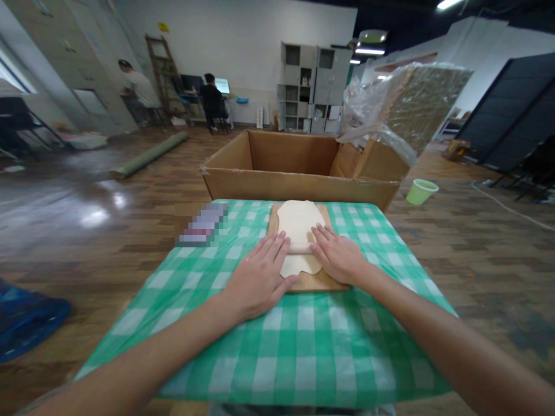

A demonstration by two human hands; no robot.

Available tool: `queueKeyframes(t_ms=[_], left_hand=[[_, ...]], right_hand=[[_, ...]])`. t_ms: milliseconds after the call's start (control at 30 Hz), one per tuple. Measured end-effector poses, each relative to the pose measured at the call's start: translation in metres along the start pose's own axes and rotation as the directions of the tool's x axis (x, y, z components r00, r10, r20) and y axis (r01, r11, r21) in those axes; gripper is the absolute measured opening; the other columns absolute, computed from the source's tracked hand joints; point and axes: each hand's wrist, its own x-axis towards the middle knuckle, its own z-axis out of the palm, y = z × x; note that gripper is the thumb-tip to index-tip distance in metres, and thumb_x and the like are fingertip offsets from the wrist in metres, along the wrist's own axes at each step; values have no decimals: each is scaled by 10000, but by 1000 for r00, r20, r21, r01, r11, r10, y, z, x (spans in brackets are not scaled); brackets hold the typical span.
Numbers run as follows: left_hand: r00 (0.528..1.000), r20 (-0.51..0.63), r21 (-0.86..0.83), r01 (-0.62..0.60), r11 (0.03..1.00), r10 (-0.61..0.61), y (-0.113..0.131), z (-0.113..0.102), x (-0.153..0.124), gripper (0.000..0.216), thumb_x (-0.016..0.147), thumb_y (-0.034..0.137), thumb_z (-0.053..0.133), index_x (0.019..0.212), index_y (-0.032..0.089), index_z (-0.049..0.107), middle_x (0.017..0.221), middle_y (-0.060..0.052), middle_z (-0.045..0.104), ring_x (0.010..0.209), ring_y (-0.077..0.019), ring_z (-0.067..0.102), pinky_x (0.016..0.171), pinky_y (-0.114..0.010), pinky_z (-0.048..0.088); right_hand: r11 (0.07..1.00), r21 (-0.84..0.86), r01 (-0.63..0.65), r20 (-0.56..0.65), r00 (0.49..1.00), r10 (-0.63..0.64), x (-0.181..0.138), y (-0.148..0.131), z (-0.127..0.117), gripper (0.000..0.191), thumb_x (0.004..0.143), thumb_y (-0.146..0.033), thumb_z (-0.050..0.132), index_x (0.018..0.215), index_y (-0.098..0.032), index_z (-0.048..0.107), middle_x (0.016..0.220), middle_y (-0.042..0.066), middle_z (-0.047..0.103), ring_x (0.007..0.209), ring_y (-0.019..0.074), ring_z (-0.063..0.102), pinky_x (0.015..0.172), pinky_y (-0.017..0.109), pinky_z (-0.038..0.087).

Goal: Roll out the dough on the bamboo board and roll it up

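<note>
A flat sheet of pale dough (300,219) lies on a wooden board (323,282), its near edge uneven. A pale, rounded ridge (299,248) crosses the dough between my hands. I cannot tell whether it is a rolling pin or a roll of the dough. At the ridge's left end, my left hand (260,276) lies flat, fingers stretched forward and thumb out to the side. My right hand (339,254) rests at the right end with its fingers extended over the dough's edge. Both palms hide the ends of the ridge.
A green-and-white checked cloth (277,358) covers the table. A blurred-out flat object (203,225) lies at its left edge. Beyond stands a large open cardboard box (299,184); a green bucket (422,192) is on the floor at right. Two people are in the background.
</note>
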Motion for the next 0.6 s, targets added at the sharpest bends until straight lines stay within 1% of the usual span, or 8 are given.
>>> queueKeyframes(t_ms=[167, 233, 300, 367, 433, 467, 533, 600], left_hand=[[1000, -4, 2, -6, 1000, 6, 23, -12, -24, 846, 981, 629, 475, 1601, 69, 343, 1666, -219, 348, 1566, -370, 295, 1276, -543, 281], [1000, -18, 4, -1, 1000, 1, 31, -20, -28, 854, 941, 638, 531, 1570, 76, 397, 1626, -227, 414, 1530, -383, 362, 1243, -540, 345], [1000, -26, 3, 2, 1000, -2, 35, -30, -27, 735, 933, 602, 554, 1482, 116, 514, 1534, -215, 529, 1443, -384, 479, 1186, -537, 415], [1000, -15, -2, 2, 1000, -2, 34, -38, -19, 527, 966, 540, 527, 1332, 176, 632, 1357, -176, 658, 1286, -363, 604, 1115, -540, 468], [1000, -9, -12, 20, 1000, -20, 29, -40, -3, 423, 1004, 495, 484, 1254, 206, 664, 1241, -141, 695, 1179, -331, 647, 1067, -526, 492], [999, -15, -18, 36, 999, -37, 25, -38, 6, 422, 1018, 487, 465, 1266, 205, 657, 1251, -137, 687, 1183, -322, 641, 1063, -513, 493], [997, -46, -23, 66, 998, -68, 18, -26, 27, 482, 1040, 490, 425, 1352, 176, 614, 1397, -158, 620, 1311, -323, 575, 1116, -499, 458], [996, -66, -6, 57, 998, -57, 13, -10, 45, 542, 1052, 501, 391, 1437, 159, 559, 1521, -170, 538, 1455, -345, 452, 1201, -543, 356]], right_hand=[[999, -16, 36, -30, 999, -37, -30, -13, -2, 688, 1098, -488, 225, 1616, -55, 354, 1675, 194, 326, 1567, 310, 285, 1252, 493, 302], [999, -11, 46, -48, 998, -47, -41, -17, -3, 680, 1091, -490, 270, 1626, -76, 341, 1684, 186, 307, 1571, 319, 270, 1249, 513, 306], [997, 3, 71, -64, 995, -70, -51, -21, -5, 678, 1088, -496, 296, 1639, -102, 318, 1692, 173, 292, 1575, 319, 261, 1246, 530, 310], [995, 9, 101, -74, 992, -100, -61, -25, -6, 683, 1087, -499, 312, 1650, -112, 291, 1699, 164, 277, 1579, 311, 251, 1252, 530, 302], [993, 6, 119, -81, 990, -118, -68, -28, -7, 701, 1084, -504, 333, 1658, -107, 263, 1703, 164, 265, 1585, 305, 232, 1262, 526, 286], [992, 4, 123, -83, 989, -122, -71, -29, -8, 714, 1081, -510, 345, 1661, -104, 252, 1704, 166, 260, 1587, 305, 224, 1266, 525, 279], [992, 7, 127, -81, 989, -126, -73, -29, -9, 736, 1075, -530, 361, 1664, -105, 244, 1705, 168, 253, 1589, 308, 217, 1270, 524, 274], [990, 20, 137, -69, 988, -135, -71, -27, -10, 742, 1073, -551, 353, 1663, -114, 254, 1706, 160, 252, 1590, 299, 216, 1272, 514, 276]])
